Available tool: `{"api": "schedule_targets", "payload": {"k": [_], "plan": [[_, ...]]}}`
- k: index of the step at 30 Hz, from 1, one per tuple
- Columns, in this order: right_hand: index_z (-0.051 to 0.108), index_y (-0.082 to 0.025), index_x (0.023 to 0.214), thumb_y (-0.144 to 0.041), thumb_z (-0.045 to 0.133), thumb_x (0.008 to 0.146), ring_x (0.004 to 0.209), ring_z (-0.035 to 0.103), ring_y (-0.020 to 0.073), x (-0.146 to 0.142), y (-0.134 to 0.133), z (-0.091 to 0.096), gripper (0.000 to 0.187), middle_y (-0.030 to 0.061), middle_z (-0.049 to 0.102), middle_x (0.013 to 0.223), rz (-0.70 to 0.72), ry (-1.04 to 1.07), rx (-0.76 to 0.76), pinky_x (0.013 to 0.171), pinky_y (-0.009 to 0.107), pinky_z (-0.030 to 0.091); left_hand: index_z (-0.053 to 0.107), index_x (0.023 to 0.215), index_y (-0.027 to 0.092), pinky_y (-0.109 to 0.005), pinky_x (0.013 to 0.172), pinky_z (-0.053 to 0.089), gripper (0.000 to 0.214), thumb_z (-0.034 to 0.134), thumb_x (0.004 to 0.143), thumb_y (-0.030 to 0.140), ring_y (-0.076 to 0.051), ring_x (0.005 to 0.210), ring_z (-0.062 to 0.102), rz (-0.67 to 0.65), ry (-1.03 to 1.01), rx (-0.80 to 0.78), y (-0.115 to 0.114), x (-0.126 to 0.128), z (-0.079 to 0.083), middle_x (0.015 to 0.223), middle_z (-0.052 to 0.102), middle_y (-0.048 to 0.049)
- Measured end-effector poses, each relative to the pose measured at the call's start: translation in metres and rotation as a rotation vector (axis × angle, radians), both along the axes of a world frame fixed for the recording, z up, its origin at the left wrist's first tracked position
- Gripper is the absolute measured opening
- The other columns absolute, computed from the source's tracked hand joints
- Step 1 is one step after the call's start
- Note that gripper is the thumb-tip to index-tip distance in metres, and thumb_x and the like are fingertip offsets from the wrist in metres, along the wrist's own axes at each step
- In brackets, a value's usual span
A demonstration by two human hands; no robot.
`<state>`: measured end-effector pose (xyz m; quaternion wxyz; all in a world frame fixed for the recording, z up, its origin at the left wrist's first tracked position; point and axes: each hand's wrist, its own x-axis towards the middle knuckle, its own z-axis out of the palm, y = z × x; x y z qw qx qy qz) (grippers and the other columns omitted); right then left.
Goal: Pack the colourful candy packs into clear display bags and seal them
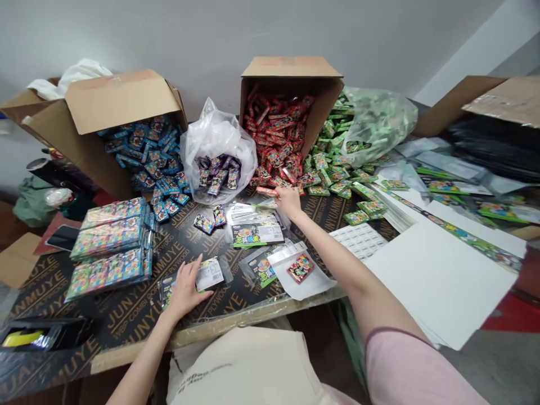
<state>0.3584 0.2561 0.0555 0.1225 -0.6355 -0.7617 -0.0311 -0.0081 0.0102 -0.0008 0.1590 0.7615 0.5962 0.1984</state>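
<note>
My left hand [188, 288] lies with its fingers spread on a clear plastic sleeve holding a printed card [211, 273], near the table's front edge. Farther forward, my right hand [289, 202] pinches a small red candy-like box [266, 192] at the near edge of the red pile [280, 138]. Between my arms, another red box [301, 269] rests on a white sheet [311, 288], which overlaps a sleeved card [262, 265]. More sleeved cards [257, 233] are stacked beyond it. Two purple boxes [205, 223] lie left of that stack.
Blue boxes [147, 149] spill from a carton on the left; purple ones fill a plastic bag [196, 140]. Green boxes [333, 174] are heaped right of the red carton [291, 67]. Filled packs [109, 242] stand stacked at left. White sheets [439, 275] and a tape dispenser [44, 334] flank the table.
</note>
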Motion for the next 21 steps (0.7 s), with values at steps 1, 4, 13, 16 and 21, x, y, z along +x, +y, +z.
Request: {"api": "schedule_targets", "payload": {"k": [1,4,13,16,21], "plan": [[0.065,-0.014,0.100,-0.023,0.048,0.090,0.093,0.054,0.0250,-0.007,-0.016,0.001,0.021,0.0117,0.067,0.091,0.051,0.007,0.004,0.083,0.035,0.032,0.035,0.146,0.021,-0.059,0.113,0.024,0.093,0.076,0.066,0.042,-0.032,0.122,0.052,0.016,-0.042,-0.008,0.002,0.004,0.006,0.127,0.058,-0.0127],[0.066,-0.015,0.103,-0.021,0.044,0.092,0.086,0.056,0.0227,-0.041,-0.074,-0.003,0.026,0.0098,0.067,0.089,0.274,0.057,0.081,0.081,0.034,0.034,0.057,0.129,0.020,-0.054,0.110,0.031,0.075,0.077,0.063,0.049,-0.032,0.120,0.052,0.134,-0.302,-0.028,0.011,0.031,0.031,0.126,0.060,-0.0132],[0.048,-0.019,0.139,-0.036,0.061,0.085,0.113,0.052,0.0306,-0.121,-0.188,-0.004,0.057,0.0154,0.057,0.122,0.681,0.403,0.069,0.095,0.046,0.042,0.067,0.073,0.010,-0.027,0.060,0.048,0.042,0.074,0.058,0.049,-0.015,0.056,0.060,0.521,-1.383,-0.482,0.037,0.079,0.068,0.065,0.067,-0.0036],[0.028,-0.023,0.149,-0.049,0.072,0.074,0.136,0.034,0.0343,-0.118,-0.189,0.008,0.091,0.0151,0.037,0.147,0.806,0.561,-0.052,0.109,0.052,0.032,0.067,0.073,0.011,-0.025,0.059,0.047,0.036,0.075,0.058,0.042,-0.012,0.054,0.057,0.404,-1.359,-0.562,0.024,0.074,0.070,0.062,0.066,-0.0012],[0.035,-0.027,0.143,-0.029,0.071,0.070,0.123,0.048,0.0290,-0.113,-0.192,0.013,0.082,0.0095,0.052,0.131,0.874,0.698,-0.133,0.105,0.048,0.037,0.071,0.083,0.012,-0.032,0.073,0.049,0.047,0.058,0.076,0.057,-0.018,0.070,0.061,0.203,-0.991,-0.468,0.016,0.054,0.064,0.074,0.068,-0.0055]]}}
